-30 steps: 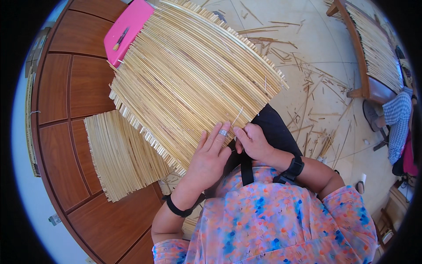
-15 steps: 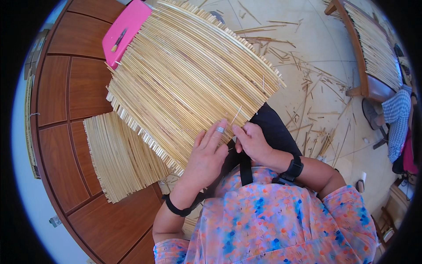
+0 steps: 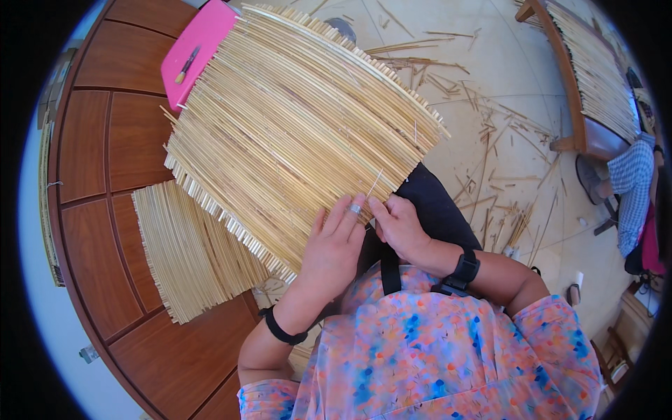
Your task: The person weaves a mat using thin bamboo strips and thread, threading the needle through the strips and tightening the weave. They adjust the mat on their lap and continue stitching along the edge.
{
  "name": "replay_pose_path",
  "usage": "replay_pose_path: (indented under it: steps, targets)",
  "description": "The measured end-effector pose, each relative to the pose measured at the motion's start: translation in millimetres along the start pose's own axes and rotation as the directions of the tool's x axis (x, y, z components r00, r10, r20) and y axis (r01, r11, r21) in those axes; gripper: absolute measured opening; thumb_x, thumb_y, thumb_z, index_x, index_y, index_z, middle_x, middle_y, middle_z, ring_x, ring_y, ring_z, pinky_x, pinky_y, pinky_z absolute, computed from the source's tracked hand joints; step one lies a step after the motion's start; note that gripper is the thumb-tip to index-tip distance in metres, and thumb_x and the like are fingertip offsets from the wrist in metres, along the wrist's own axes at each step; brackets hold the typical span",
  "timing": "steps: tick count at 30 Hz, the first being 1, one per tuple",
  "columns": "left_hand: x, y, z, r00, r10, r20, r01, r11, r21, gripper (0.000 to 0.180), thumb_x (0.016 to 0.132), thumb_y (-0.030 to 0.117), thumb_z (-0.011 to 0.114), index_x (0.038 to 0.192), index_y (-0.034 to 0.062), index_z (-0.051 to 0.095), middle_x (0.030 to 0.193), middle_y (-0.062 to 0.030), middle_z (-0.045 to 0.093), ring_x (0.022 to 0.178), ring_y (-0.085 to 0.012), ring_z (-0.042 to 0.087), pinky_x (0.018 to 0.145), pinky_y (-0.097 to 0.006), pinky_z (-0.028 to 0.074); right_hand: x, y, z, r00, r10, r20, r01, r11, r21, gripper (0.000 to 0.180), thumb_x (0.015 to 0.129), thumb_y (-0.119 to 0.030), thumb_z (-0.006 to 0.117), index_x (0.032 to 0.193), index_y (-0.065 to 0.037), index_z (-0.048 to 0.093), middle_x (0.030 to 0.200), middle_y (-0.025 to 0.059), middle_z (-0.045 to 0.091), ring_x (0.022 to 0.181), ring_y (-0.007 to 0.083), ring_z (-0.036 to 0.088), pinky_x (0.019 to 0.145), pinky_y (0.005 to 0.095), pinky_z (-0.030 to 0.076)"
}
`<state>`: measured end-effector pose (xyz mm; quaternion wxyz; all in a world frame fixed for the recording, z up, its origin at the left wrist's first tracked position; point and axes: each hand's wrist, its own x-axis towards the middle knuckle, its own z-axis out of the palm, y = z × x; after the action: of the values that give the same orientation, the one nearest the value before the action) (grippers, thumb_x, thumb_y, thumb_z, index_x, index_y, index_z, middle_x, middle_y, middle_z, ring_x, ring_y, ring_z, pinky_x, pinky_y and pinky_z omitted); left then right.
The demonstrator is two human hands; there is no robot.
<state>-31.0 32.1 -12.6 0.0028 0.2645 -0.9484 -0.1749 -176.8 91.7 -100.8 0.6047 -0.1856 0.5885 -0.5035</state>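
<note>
A large mat of pale straw-coloured reed stalks [image 3: 294, 133] lies across my lap, with its near edge at my fingers. My left hand [image 3: 334, 241], with a ring on one finger, rests its stretched-out fingers on that edge. Close beside it, my right hand [image 3: 400, 222] is closed at the mat's near right corner, thumb on top and fingers curled. What it pinches is hidden. A short white strand [image 3: 376, 183] sticks up from the mat just beyond my right thumb; another white strand [image 3: 416, 131] shows near the right edge.
A smaller reed mat [image 3: 196, 245] lies at the left against brown wooden panels [image 3: 91, 266]. A brush [image 3: 187, 64] lies on a pink stool [image 3: 203, 38]. Cut stalks [image 3: 504, 126] litter the tiled floor. At right, a person's checked sleeve [image 3: 633, 189] shows beside a wooden frame [image 3: 575, 105] bearing reeds.
The large mat has shifted slightly to the left. My left hand's fingers have straightened and drawn closer together on the edge; my right hand stays nearly in place.
</note>
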Motion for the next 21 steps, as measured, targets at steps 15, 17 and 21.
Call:
replay_pose_path:
  steps: [15,17,21]
  targets:
    - [-0.8,-12.0,-6.5,0.998,0.058,-0.011,-0.058,0.997,-0.049,0.012,0.087,0.006,0.061,0.088,-0.0057,0.058,0.147,-0.0279,0.046,0.137,-0.0458,0.044,0.11,-0.047,0.043,-1.9,-5.9,0.1,1.0,-0.009,-0.025,0.008,0.999,-0.038,0.028,0.102,-0.024,0.058,0.092,0.002,0.062,0.057,0.0042,0.055,0.043,0.0117,0.052,0.04,0.0297,0.041]
    - [-0.6,-12.4,0.5,0.996,0.081,-0.044,-0.082,0.996,-0.03,0.013,0.087,0.007,0.06,0.089,-0.006,0.058,0.147,-0.0287,0.045,0.136,-0.0467,0.044,0.11,-0.047,0.043,-1.1,-0.7,1.3,0.998,-0.037,-0.049,0.035,0.999,-0.038,0.028,0.101,-0.024,0.059,0.09,0.002,0.061,0.057,0.0046,0.056,0.043,0.0118,0.053,0.04,0.0299,0.041]
    - [-2.7,-14.8,-1.2,0.996,0.083,-0.036,-0.085,0.995,-0.058,0.013,0.087,0.008,0.059,0.089,-0.0057,0.059,0.148,-0.0292,0.044,0.137,-0.0478,0.043,0.112,-0.048,0.042,-1.2,6.5,1.2,0.99,-0.133,-0.041,0.13,0.989,-0.073,0.029,0.101,-0.023,0.059,0.087,0.003,0.059,0.056,0.005,0.056,0.044,0.0112,0.053,0.04,0.0294,0.04]
